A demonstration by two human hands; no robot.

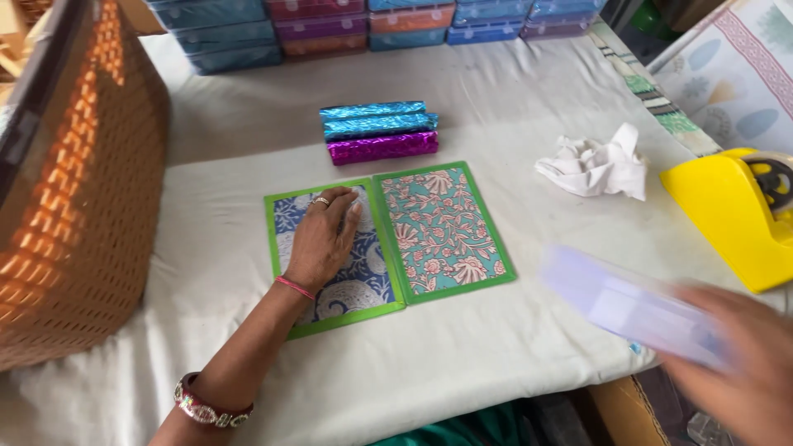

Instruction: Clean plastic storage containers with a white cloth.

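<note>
Two hands work over a white cloth-covered table [462, 363]. At nine o'clock stands a large woven basket [78, 182], the biggest thing here. At three o'clock sits a yellow tape dispenser [731, 216]. At centre lies an open green-edged folder [388, 241] with printed panels; the left hand [324, 239] rests flat on its blue panel, fingers released, grasping nothing. At four o'clock the right hand [743, 372] grips a blurred pale clear box [632, 306]. At two o'clock lies a crumpled white cloth [596, 165]; at twelve, three foil-wrapped bars [380, 132].
</note>
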